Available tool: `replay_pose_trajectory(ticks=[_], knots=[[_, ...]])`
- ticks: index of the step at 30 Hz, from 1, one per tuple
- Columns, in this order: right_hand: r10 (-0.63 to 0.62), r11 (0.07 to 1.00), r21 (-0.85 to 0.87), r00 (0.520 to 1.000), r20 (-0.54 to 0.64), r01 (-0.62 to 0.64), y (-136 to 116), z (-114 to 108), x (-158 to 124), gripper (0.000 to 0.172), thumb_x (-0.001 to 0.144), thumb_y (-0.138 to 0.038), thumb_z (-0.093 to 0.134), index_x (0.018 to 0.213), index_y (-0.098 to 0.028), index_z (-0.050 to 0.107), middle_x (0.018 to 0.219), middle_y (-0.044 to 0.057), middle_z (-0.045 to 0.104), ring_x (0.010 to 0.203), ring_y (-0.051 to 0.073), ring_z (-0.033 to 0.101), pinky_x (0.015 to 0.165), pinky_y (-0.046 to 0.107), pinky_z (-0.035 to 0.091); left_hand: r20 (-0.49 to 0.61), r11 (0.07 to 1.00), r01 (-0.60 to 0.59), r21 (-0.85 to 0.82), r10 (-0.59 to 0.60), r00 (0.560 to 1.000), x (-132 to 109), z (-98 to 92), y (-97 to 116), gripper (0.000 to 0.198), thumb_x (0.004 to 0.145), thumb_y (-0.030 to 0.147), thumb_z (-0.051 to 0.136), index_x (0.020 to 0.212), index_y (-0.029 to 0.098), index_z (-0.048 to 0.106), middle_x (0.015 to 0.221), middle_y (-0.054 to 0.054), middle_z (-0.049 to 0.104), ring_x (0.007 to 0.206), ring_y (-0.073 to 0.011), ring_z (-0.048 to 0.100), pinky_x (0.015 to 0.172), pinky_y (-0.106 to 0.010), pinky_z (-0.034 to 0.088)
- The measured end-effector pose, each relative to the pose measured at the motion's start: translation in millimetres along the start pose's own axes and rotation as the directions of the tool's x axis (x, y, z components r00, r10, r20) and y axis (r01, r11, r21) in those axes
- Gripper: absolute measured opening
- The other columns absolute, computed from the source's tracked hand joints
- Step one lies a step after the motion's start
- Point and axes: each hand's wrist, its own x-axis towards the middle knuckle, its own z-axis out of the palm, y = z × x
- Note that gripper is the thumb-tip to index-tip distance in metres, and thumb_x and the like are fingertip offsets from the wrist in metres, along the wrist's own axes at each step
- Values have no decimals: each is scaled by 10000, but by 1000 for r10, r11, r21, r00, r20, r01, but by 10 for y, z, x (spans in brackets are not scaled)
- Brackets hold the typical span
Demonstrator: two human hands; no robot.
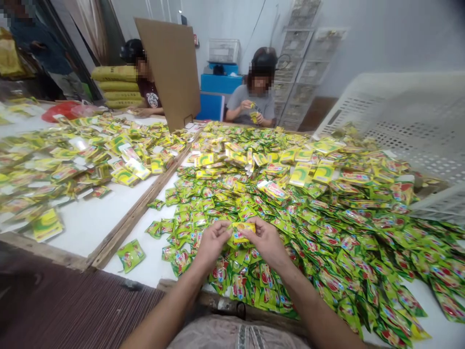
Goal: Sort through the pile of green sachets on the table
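Note:
A small yellow carton point(242, 233) with red print is held level between my two hands, above the heap of packets. My left hand point(214, 242) pinches its left end, where a bit of green shows; whether that is part of the carton or a packet, I cannot tell. With thumb and fingers, my right hand point(268, 241) grips the right end. Green foil packets point(210, 206) with red pictures lie all around and below both hands. Just beyond them rest several yellow cartons point(301, 173). One loose packet point(131, 255) lies left of my left arm.
A wooden strip point(141, 203) divides the white table. More cartons point(125, 162) cover the left section. A white perforated crate point(410, 111) tilts at the right. A cardboard sheet point(170, 72) stands upright at the back. Across the table, a person point(250, 104) handles small yellow items.

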Motion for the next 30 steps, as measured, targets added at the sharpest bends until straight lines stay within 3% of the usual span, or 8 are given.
replay_pose_trajectory(ticks=[3, 5, 8, 11, 17, 21, 25, 30], knots=[[-67, 983, -167, 997, 37, 72, 10, -32, -21, 212, 704, -388, 637, 755, -184, 610, 686, 4, 602, 651, 171, 541, 601, 271, 434, 28, 999, 38, 8, -38, 999, -4, 30, -1, 242, 610, 334, 702, 756, 146, 652, 638, 11, 598, 556, -95, 485, 558, -207, 349], [-64, 980, -187, 997, 51, 72, 33, -49, -25, 201, 702, -370, 640, 767, -181, 623, 694, 3, 607, 655, 171, 546, 601, 268, 437, 21, 998, 40, 50, -41, 999, 2, 40, -4, 221, 620, 340, 695, 709, 144, 643, 593, 25, 567, 520, -84, 447, 534, -204, 325], [17, 999, -43, 1000, -17, -17, 94, -43, -15, 264, 686, -401, 655, 801, -169, 601, 681, 6, 608, 643, 174, 555, 586, 270, 445, -34, 998, -2, 61, 4, 999, 2, 82, -31, 220, 666, 363, 666, 721, 157, 611, 556, 51, 511, 498, -72, 407, 512, -193, 299], [73, 993, 103, 992, -105, -62, 171, 8, -10, 323, 650, -430, 690, 805, -171, 574, 668, 6, 604, 626, 175, 554, 579, 275, 450, -53, 1000, -20, 1, 20, 998, -16, 162, -70, 238, 689, 383, 655, 763, 167, 588, 622, 41, 539, 551, -78, 460, 541, -188, 338], [77, 982, 185, 965, -251, -30, 293, 117, -55, 375, 676, -441, 681, 920, -181, 563, 795, 17, 632, 702, 171, 568, 630, 266, 455, -85, 983, 25, -182, -41, 996, -16, 290, -83, 353, 556, 285, 773, 794, 172, 537, 621, 50, 560, 571, -78, 520, 593, -191, 397], [54, 990, 132, 993, -109, -39, 233, 46, -55, 315, 757, -465, 593, 862, -170, 614, 778, 20, 639, 725, 178, 571, 650, 272, 456, -94, 960, 70, -272, -99, 991, 28, 303, -54, 393, 475, 255, 799, 768, 177, 549, 614, 55, 583, 593, -90, 558, 627, -203, 431], [-55, 996, -72, 985, -165, 43, 100, -40, 25, 261, 755, -420, 602, 837, -173, 622, 758, 15, 634, 712, 174, 558, 675, 273, 448, -102, 969, 75, -236, -101, 990, 134, 280, -44, 375, 460, 245, 808, 742, 164, 574, 605, 45, 613, 585, -86, 566, 623, -195, 438], [34, 981, 187, 998, 55, -44, 34, -44, 180, 305, 698, -402, 653, 875, -157, 608, 766, 20, 648, 686, 169, 579, 659, 281, 461, -87, 970, 45, -241, -68, 994, 263, 241, -11, 407, 451, 222, 822, 781, 163, 590, 618, 49, 626, 593, -78, 580, 617, -180, 446]])
